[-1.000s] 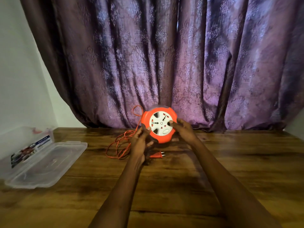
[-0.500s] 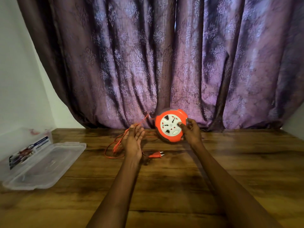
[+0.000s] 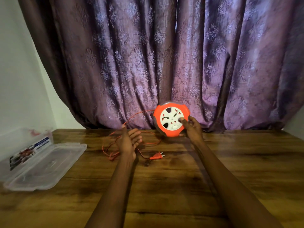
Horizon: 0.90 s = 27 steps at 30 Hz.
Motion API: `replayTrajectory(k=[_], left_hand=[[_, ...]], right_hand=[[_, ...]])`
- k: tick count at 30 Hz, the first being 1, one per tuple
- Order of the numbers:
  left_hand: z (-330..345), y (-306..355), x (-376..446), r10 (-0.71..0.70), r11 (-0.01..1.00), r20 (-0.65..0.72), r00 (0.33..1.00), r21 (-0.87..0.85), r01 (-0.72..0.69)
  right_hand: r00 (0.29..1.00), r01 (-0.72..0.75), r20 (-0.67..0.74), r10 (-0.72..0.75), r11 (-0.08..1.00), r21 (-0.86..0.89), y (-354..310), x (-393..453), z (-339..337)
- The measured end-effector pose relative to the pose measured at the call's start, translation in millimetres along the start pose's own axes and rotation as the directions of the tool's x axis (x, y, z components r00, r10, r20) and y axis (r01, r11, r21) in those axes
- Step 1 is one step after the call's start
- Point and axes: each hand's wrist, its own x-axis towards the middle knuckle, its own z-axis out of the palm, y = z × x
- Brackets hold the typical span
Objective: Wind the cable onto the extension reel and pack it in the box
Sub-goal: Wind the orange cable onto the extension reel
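My right hand [image 3: 191,129] grips the round orange extension reel [image 3: 169,120] by its right edge, thumb on the white socket face, holding it upright just above the table in front of the curtain. A thin orange cable [image 3: 113,145] runs from the reel's left side over my left hand [image 3: 130,142] and lies in loose loops on the wood. My left hand is spread, palm up, with the cable across its fingertips. The orange plug [image 3: 157,156] lies on the table to the right of my left wrist. A clear plastic box [image 3: 28,145] stands open at the left.
The box's clear lid [image 3: 49,167] lies flat on the wooden table [image 3: 230,162] in front of it. A purple patterned curtain [image 3: 164,55] hangs right behind the table's far edge. A white wall [image 3: 19,79] closes the left side.
My left hand has let go of the reel and opened under the cable. My right hand has carried the reel right and slightly up, pulling the cable taut from the pile.
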Motion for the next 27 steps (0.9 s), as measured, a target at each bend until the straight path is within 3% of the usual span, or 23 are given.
replayTrajectory(k=[3, 5, 9, 14, 16, 17, 18, 19, 21, 22, 24, 27], left_hand=[[21.9, -5.2, -10.6, 0.155, 0.976, 0.111, 0.982, 0.138, -0.170], [29.7, -9.6, -15.6, 0.174, 0.962, 0.186, 0.967, 0.177, -0.207], [26.4, -13.9, -13.4, 0.152, 0.955, 0.256, 0.955, 0.211, -0.209], [20.0, -15.8, -5.6, 0.042, 0.982, 0.252, 0.967, 0.167, -0.086], [17.9, -16.9, -2.8, 0.040, 0.985, 0.241, 0.970, 0.155, -0.080], [16.7, -16.9, -2.2, 0.049, 0.985, 0.235, 0.971, 0.148, -0.085], [15.5, -17.2, -1.7, 0.056, 0.986, 0.227, 0.972, 0.139, -0.089], [14.9, -18.0, -1.6, 0.059, 0.989, 0.224, 0.973, 0.123, -0.088], [13.8, -19.3, -2.4, 0.058, 0.993, 0.224, 0.973, 0.089, -0.080], [13.4, -19.3, -3.3, 0.058, 0.994, 0.227, 0.972, 0.076, -0.077], [11.9, -20.0, -2.7, 0.071, 0.994, 0.243, 0.967, 0.065, -0.090], [9.9, -20.1, -2.4, 0.066, 0.988, 0.258, 0.964, 0.115, -0.099]], right_hand=[[0.999, -0.006, 0.050, 0.008, 0.999, -0.034, -3.6, 1.2, 4.5], [0.995, 0.008, 0.097, -0.001, 0.998, -0.069, -5.1, -0.1, 6.5], [0.984, 0.004, 0.177, 0.016, 0.993, -0.115, -6.0, -4.1, 12.3], [0.979, -0.021, 0.195, 0.061, 0.979, -0.202, -7.6, -5.8, 22.3], [0.976, 0.085, 0.217, -0.016, 0.946, -0.313, -9.6, -7.1, 24.2], [0.958, 0.239, 0.251, -0.137, 0.864, -0.443, -9.5, -6.0, 22.4], [0.903, 0.424, 0.334, -0.270, 0.684, -0.594, -8.8, -4.3, 19.1], [0.804, 0.592, 0.461, -0.377, 0.424, -0.686, -8.7, -3.4, 15.7], [0.566, 0.778, 0.732, -0.379, -0.050, -0.627, -13.5, -3.3, 13.8], [0.473, 0.823, 0.824, -0.311, -0.179, -0.540, -15.4, -3.4, 14.8], [0.364, 0.862, 0.907, -0.214, -0.291, -0.415, -18.9, -7.0, 17.2], [0.277, 0.857, 0.947, -0.163, -0.404, -0.321, -24.6, -8.6, 15.8]])
